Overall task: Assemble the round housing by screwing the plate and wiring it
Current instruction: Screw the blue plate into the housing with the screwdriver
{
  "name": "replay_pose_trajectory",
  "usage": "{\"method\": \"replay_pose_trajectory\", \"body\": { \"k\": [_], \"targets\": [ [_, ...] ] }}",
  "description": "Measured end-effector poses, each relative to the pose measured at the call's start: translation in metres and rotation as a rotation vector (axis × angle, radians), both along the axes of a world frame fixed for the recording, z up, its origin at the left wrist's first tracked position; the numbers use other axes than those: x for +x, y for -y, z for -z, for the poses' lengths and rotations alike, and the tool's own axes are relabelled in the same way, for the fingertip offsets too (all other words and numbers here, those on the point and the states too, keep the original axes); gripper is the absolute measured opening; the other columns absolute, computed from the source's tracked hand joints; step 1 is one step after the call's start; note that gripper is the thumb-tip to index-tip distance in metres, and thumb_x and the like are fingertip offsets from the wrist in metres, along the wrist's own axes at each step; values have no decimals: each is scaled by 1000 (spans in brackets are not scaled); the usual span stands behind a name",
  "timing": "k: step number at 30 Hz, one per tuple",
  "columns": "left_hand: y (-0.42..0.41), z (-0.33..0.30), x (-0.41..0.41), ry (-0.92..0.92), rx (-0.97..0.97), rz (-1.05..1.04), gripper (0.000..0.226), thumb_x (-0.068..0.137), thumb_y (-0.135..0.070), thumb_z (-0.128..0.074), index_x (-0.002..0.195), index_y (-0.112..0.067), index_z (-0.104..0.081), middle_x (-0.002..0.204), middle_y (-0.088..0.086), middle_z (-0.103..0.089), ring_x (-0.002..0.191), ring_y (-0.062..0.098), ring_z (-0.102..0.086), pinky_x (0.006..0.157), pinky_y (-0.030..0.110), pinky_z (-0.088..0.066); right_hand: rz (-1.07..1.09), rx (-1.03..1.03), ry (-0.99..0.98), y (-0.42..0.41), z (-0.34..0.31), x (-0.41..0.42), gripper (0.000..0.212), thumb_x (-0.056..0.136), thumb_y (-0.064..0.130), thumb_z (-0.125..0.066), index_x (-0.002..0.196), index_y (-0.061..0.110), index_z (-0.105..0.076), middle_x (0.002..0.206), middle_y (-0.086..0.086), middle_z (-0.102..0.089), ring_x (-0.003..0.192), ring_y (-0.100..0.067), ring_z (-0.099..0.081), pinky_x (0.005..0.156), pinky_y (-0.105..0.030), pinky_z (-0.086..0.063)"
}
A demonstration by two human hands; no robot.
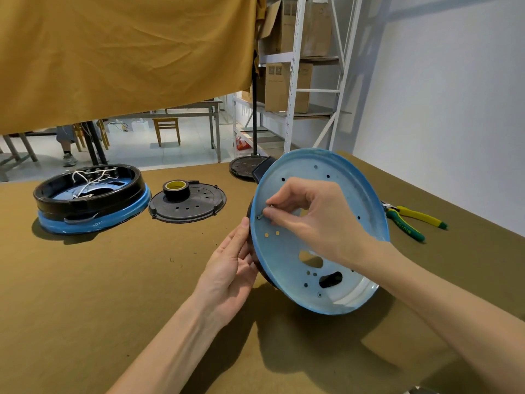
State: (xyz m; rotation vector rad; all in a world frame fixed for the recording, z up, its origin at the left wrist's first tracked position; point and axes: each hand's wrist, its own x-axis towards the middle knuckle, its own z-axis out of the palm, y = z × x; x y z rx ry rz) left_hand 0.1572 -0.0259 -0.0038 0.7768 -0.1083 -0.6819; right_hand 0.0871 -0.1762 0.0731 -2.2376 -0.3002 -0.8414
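A round blue metal plate [335,251] with several holes stands tilted on its edge on the table, its inner face toward me, with a black housing part behind it. My left hand [230,274] holds its left rim from behind, thumb on the edge. My right hand [309,214] pinches a small screw [262,213] at a hole near the plate's left rim. A second round housing [91,197], black on a blue base with white wires inside, sits at the far left.
A flat black round cover [196,207] lies mid-table with a roll of black tape [175,189] on it. Yellow-green pliers [412,220] lie to the right. Another black disc [244,166] sits at the table's far edge. A mustard curtain hangs behind, with metal shelving beside it.
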Motion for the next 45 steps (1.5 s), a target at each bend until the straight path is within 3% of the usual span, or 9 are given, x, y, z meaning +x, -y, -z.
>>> {"method": "replay_pose_trajectory", "body": {
  "k": [6,16,25,29,32,35,39,42,45],
  "targets": [
    [-2,-5,-2,-27,-105,-8,44,87,-13,-75,130,-6,-66,124,18,-72,114,25,-71,88,35,-62,62,-125,-95,11,-23,-3,3,90,8,-76,91,8,-73,77,1,-74,70,-12,-71,67,-28,-59],
    [2,-16,1,117,-22,-116,36,78,-23,-78,113,-12,-78,113,14,-77,97,20,-76,76,31,-63,-3,-201,-421,18,-62,5,22,99,8,-64,82,20,-72,67,1,-74,58,-8,-67,58,-21,-54],
    [-3,-14,8,38,-28,-84,45,84,-19,-77,128,-10,-70,122,15,-74,112,25,-72,89,41,-61,-11,-349,-543,8,-79,34,17,96,7,-64,90,9,-80,64,2,-71,54,0,-63,55,-12,-46],
    [-5,-9,12,-20,-36,-77,39,90,-17,-74,129,-9,-70,122,15,-73,114,27,-71,90,39,-60,3,-416,-630,3,-85,49,16,96,10,-66,90,6,-80,62,6,-70,58,-6,-58,62,-24,-50],
    [-7,-5,13,-49,-40,-85,39,89,-17,-75,127,-8,-71,122,16,-73,114,26,-71,92,42,-59,18,-424,-686,1,-85,53,18,96,15,-67,88,4,-80,66,-2,-72,59,-7,-59,57,-21,-50],
    [-6,-3,14,-86,-56,-81,40,88,-17,-75,128,-9,-70,123,16,-73,115,27,-71,100,45,-54,72,-509,-566,-8,-71,51,21,95,11,-64,82,4,-78,68,-6,-74,62,-19,-69,65,-34,-62],
    [-6,-2,14,-131,-81,-70,41,91,-17,-72,131,-8,-67,124,18,-72,116,28,-70,99,45,-54,140,-583,-362,-18,-45,48,20,93,5,-59,80,3,-74,72,-13,-70,68,-28,-65,67,-46,-56],
    [-8,0,15,-151,-106,-73,41,93,-15,-71,132,-6,-65,124,19,-71,117,29,-70,99,43,-53,141,-605,-372,-19,-48,52,21,94,7,-59,81,6,-75,72,-7,-71,69,-25,-67,68,-39,-59],
    [-9,2,14,-126,-109,-64,39,92,-15,-70,130,-6,-67,125,19,-71,117,28,-70,101,43,-53,84,-487,-602,-10,-68,61,22,94,12,-64,80,5,-79,69,-5,-75,62,-16,-66,60,-26,-57]
  ]
}}
